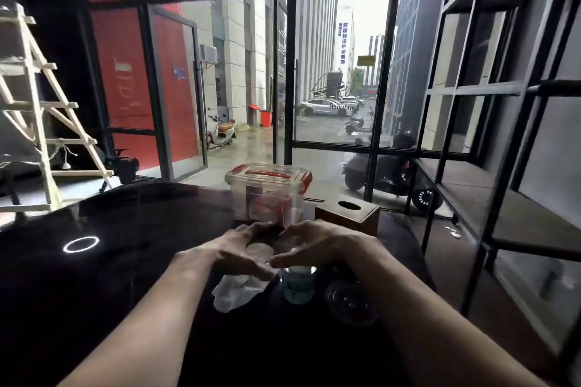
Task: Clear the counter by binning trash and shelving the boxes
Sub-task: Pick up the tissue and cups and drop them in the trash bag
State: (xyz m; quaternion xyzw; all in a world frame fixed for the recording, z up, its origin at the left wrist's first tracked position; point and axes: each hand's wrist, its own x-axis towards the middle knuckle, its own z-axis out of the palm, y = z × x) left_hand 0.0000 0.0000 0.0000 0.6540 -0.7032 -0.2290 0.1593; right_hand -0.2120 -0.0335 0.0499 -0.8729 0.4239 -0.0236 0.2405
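My left hand (239,248) and my right hand (317,245) meet over the dark counter (125,276), fingers curled together around a pale crumpled piece of trash (259,252). A white crumpled tissue (235,291) lies on the counter just under my left hand. Below my right hand stands a small clear bottle (297,287) with a green label, its top hidden by the hand. Behind the hands sits a clear plastic box (267,195) with a red handle and clasps. To its right stands a brown wooden tissue box (349,214).
A clear round cup or lid (350,303) lies on the counter right of the bottle. A black metal shelf unit (490,166) runs along the right wall. A wooden ladder (41,122) leans at the left. Glass doors face the street ahead.
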